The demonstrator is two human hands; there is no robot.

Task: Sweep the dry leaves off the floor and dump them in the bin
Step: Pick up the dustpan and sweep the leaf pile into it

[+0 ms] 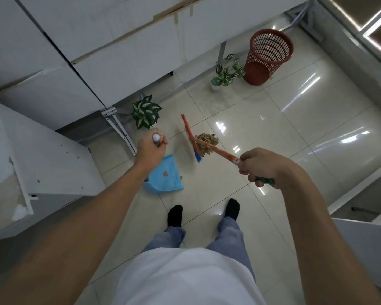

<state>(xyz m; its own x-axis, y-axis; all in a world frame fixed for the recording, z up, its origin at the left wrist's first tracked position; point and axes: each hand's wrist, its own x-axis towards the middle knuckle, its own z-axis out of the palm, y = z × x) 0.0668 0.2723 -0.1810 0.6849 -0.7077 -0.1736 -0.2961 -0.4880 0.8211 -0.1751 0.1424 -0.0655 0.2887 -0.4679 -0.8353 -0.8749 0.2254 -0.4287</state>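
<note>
Head view, looking down. Nearest: feet in black socks on the tiled floor.

Left grip: fingers curled tight round the white-capped upright handle of the blue dustpan, which sits directly below it. Cannot tell whether the pan rests on the floor.

Right grip: closed round the green end of the broom.

Broom long axis: slants from right grip away and to its left, down to the floor. The head lies crosswise to it, blue tip nearer, orange tip farther. Head is blurred.

Dry leaves: one heap, ahead-left of right grip, against the head on the side away from the dustpan.

Beyond left grip, a potted plant. Far ahead of right grip, the red bin, upright, well apart from the heap.

Risks (judgement):
- Head stands between heap and pan, so a stroke from this side would push leaves away.
- A quick flick would scatter light leaves.
- A tilted pan would spill on the carry.
</note>
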